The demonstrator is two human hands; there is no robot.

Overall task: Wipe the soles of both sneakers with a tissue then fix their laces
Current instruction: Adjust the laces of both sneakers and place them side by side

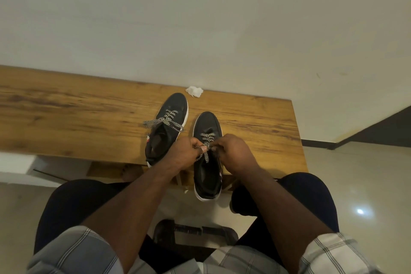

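With the crumpled tissue (194, 91) lying apart at the far edge of the wooden bench (66, 115), close to the wall, the wiping step looks finished and the lace-fixing step is in hand. Two dark sneakers with white soles stand upright on the bench, toes pointing away. The left sneaker (166, 127) sits a little farther back, its checkered lace ends (163, 121) trailing loose across the tongue and out to both sides, so by the look of it that one is not yet tied. The right sneaker (208, 153) stands nearer, its heel hanging over the near edge of the bench. Both hands meet over its tongue: the left hand (185, 151) has its fingers curled and pinches the checkered lace (206, 142) between thumb and fingertip, while the right hand (235, 153) has its fingers bent round the other strand, though the exact hold there is partly hidden behind the knuckles. One lace end hangs down toward the shoe's opening. The next move probably calls for drawing both strands evenly and crossing them into a knot, keeping the shoe from sliding off the near edge; after that, the left sneaker's loose ends would need the same care.
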